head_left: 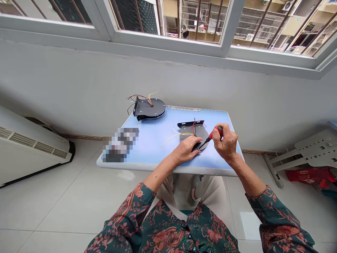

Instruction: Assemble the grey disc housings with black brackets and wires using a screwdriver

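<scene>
A dark grey rounded device (186, 130) with a black slotted bracket lies on the blue table (150, 140); yellow, white, red and black wires come out of its top. My left hand (186, 149) rests on its near edge, fingers closed against it and holding it. My right hand (225, 142) is wrapped around the red and black handle of a screwdriver (211, 136). The screwdriver slants down to the left, its tip at a screw near the device's front edge, beside my left fingertips.
A second, similar wired device (150, 108) sits at the table's back left corner. A pixelated patch covers something at the left edge. Behind the table is a wall (184, 84) under barred windows. A white metal frame (310, 147) and a red bag (308, 175) are at the right.
</scene>
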`<state>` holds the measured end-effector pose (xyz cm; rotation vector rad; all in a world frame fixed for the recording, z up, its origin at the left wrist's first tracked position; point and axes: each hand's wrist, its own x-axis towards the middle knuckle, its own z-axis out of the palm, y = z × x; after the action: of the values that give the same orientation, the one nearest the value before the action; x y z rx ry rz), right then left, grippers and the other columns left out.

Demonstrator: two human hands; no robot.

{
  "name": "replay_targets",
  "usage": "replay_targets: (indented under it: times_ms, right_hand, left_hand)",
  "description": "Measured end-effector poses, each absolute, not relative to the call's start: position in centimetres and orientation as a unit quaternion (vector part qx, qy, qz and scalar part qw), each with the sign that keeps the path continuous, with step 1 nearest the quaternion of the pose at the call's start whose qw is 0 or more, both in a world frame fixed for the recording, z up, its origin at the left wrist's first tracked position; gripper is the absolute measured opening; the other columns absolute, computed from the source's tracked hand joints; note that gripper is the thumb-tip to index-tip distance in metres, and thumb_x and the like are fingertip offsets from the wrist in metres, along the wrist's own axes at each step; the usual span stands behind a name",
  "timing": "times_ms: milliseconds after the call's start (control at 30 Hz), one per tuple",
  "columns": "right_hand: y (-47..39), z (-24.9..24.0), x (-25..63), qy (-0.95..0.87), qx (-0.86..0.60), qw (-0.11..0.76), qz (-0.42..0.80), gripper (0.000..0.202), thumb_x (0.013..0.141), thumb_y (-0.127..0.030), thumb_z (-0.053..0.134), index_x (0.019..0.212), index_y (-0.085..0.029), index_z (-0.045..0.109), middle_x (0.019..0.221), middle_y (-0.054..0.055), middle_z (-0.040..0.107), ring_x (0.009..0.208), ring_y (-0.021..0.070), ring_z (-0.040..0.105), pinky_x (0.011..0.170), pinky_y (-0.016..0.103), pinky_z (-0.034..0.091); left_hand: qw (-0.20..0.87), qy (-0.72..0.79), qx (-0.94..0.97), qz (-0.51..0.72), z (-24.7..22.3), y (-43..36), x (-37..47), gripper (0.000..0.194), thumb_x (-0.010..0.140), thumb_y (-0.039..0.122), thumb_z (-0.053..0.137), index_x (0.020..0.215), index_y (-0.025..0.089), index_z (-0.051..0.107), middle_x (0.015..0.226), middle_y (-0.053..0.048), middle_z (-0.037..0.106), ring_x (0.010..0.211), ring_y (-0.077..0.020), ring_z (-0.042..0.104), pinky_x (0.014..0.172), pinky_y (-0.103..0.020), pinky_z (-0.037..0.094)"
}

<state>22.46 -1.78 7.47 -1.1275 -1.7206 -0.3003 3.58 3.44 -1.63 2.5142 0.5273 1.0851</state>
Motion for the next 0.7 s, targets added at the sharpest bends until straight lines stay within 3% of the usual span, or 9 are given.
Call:
replay_targets:
  times_ms: [200,500,700]
  right_hand:
    - [-1.7,7.6,22.2,-0.722,-0.455,0.507,-0.124,0.009,0.098,-0.028,0.051,0.09,-0.024,0.05,0.057,-0.007,0.062,0.043,0.0099,0.054,0.051,0.022,0.041]
    - [-2.0,8.1,22.3,-0.737,-0.487,0.462,-0.076,0.017,0.099,-0.038,0.046,0.09,-0.024,0.051,0.056,-0.006,0.059,0.044,0.01,0.049,0.052,0.024,0.04]
    - [-2.3,10.8,21.8,-0.806,-0.433,0.396,0.075,0.017,0.099,-0.038,0.054,0.095,-0.022,0.06,0.076,-0.002,0.065,0.06,0.0098,0.053,0.059,0.023,0.045]
  left_hand:
    - [0.173,0.186,0.888,0.383,-1.9,3.6,3.7,0.044,0.092,0.029,0.068,0.131,0.017,0.053,0.115,-0.014,0.07,0.106,-0.0275,0.066,0.095,-0.048,0.055]
    - [0.171,0.189,0.888,0.384,-1.9,3.6,3.7,0.043,0.092,0.028,0.068,0.13,0.017,0.053,0.114,-0.013,0.069,0.106,-0.0273,0.066,0.095,-0.047,0.055]
    - [0.172,0.194,0.89,0.374,-1.9,3.7,3.8,0.036,0.092,0.032,0.069,0.122,0.016,0.056,0.112,-0.014,0.069,0.105,-0.0278,0.065,0.093,-0.046,0.056]
